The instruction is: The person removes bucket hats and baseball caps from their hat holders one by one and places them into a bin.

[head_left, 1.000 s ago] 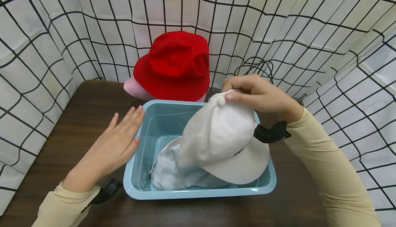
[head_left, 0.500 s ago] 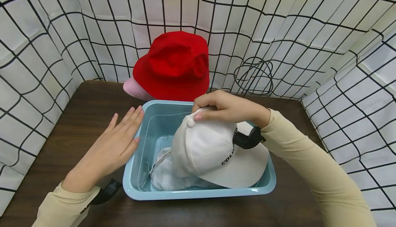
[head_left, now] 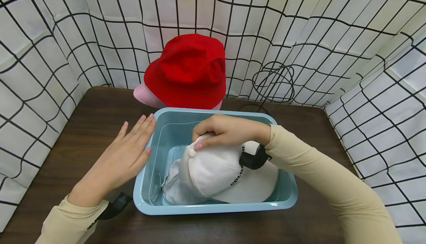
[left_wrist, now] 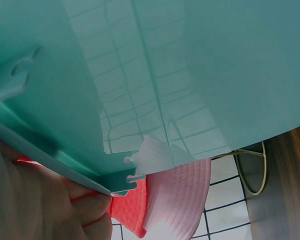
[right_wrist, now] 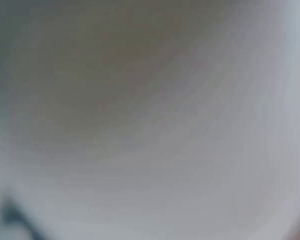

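Note:
In the head view my right hand (head_left: 229, 129) pinches the crown of a white baseball cap (head_left: 216, 170) near its top button. The cap sits low inside a light blue plastic basin (head_left: 213, 209), brim toward the right, dark lettering on its front. Beneath it, at the left, lies a pale blue cloth hat (head_left: 178, 192), partly covered. My left hand (head_left: 119, 155) rests with straight fingers on the basin's left rim. The left wrist view shows the basin's outer wall (left_wrist: 190, 75) beside those fingers (left_wrist: 92, 207). Blurred white cap fabric (right_wrist: 190, 165) fills the right wrist view.
Behind the basin stands a red bucket hat (head_left: 191, 74) on top of a pink ribbed hat (head_left: 146, 97). A coil of dark cable (head_left: 273, 82) hangs at the back. Black wire grid panels (head_left: 133, 33) enclose the brown wooden table (head_left: 90, 125).
My right hand has moved left and down with the white cap, lowering it deeper into the basin over the pale blue hat. The left hand stays in place on the rim.

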The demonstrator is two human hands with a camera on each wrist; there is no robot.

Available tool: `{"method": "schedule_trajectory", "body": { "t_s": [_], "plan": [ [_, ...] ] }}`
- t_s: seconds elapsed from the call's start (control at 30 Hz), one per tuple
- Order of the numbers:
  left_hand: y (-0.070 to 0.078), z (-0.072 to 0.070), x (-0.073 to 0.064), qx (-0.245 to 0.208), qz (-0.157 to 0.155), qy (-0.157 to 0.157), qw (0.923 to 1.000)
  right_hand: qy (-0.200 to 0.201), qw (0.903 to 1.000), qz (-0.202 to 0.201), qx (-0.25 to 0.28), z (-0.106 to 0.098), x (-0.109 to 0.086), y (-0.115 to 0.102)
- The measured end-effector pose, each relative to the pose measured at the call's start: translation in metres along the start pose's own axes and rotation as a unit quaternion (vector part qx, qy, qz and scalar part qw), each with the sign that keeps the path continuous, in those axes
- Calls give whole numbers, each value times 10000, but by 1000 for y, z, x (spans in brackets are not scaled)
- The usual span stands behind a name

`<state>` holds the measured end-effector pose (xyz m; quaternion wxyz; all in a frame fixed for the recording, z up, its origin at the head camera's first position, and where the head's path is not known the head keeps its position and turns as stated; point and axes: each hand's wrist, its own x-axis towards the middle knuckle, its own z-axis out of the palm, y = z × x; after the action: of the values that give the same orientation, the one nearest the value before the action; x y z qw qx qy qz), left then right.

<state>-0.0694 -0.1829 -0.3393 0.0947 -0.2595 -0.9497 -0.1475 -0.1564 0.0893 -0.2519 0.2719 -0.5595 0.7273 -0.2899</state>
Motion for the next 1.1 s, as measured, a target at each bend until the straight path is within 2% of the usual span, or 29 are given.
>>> {"method": "schedule_trajectory", "body": {
  "t_s": [0.23, 0.73, 0.87, 1.1],
  "plan": [
    [1, 0, 0, 2, 36, -1, 10000, -432, 9967, 297, 625, 21, 5, 21],
    [0, -1, 0, 2, -16, -55, 10000, -1046, 9904, 624, 648, 22, 1, 35],
    [1, -1, 0, -21, -52, -72, 10000, -998, 9911, 700, 540, 25, 3, 43],
    [1, 0, 0, -41, -11, 28, 10000, -556, 9943, 882, 225, 29, 7, 58]
  ]
}}
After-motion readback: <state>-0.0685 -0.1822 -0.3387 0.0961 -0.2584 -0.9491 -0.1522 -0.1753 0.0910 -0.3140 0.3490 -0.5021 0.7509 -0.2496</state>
